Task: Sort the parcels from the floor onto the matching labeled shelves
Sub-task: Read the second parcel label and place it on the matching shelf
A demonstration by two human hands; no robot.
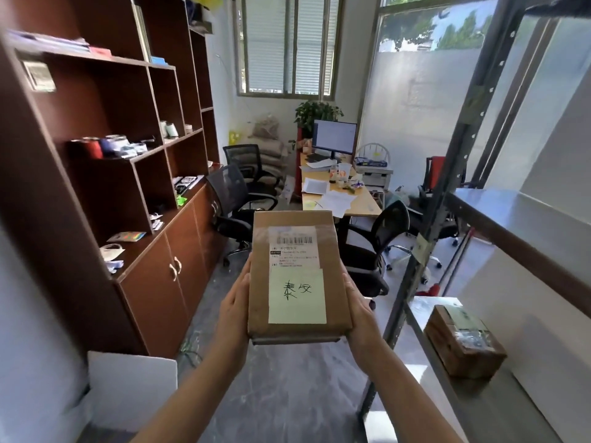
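Brown cardboard parcel (297,276): flat, oblong, carried in mid-air just left of the grey metal shelf rack (447,187), off the floor and on no shelf yet. Clasped from both sides: left hand (235,310) pressed along its left edge, right hand (356,305) along its right edge, thumbs riding the top rim, fingers apparently curled beneath but hidden by the box. Top face turned up to the camera, showing a white printed shipping label (292,247) and, below it, a pale green sticky note (297,297) with two handwritten characters.

Looks like the read-and-match step: pickup done, placement not begun. Lodged on the rack's lower tier, near the front post: a second brown taped parcel (463,342) with a pale label on top, too blurred to read. Fixed to the rack's front post: small pale tags (423,247), likewise unreadable from here.

Next move, judged from this: turn right toward the rack, find the tag matching the handwritten note, then lift or lower to that tier. Calls for keeping the box level, clearing the front post on the way in, and sliding onto bare shelf beside, not on top of, anything lying there. Needs both grips kept firm until set down on the metal.
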